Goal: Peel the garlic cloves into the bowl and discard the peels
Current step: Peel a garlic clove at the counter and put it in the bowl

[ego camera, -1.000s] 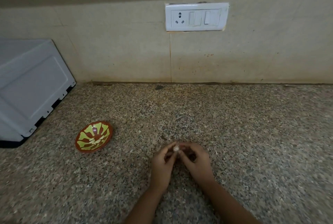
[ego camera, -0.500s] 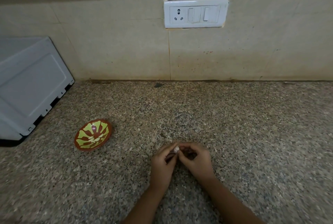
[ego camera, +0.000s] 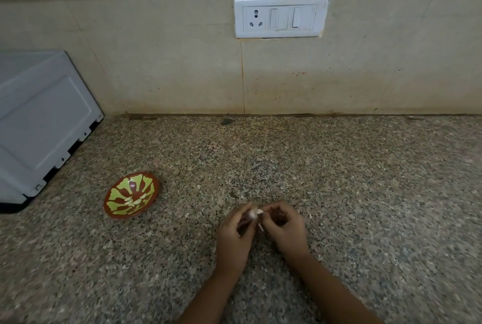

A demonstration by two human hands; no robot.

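A small pale garlic clove point(ego camera: 254, 213) sits between the fingertips of both hands, just above the speckled granite counter. My left hand point(ego camera: 234, 240) pinches it from the left with thumb and fingers. From the right, my right hand point(ego camera: 285, 229) pinches at its skin, and a thin strip of peel hangs down between the hands. A red bowl point(ego camera: 114, 212) with a yellow-green pattern stands on the counter to the left, with a few peeled white cloves point(ego camera: 133, 202) in it.
A white appliance point(ego camera: 39, 120) stands at the left against the tiled wall. A white socket and switch plate point(ego camera: 280, 16) is mounted on the wall behind. The granite counter point(ego camera: 365, 193) stretches to the right.
My hands have stayed together in the same spot over the counter. The clove shows more between the fingertips, and a strip of peel now hangs from it.
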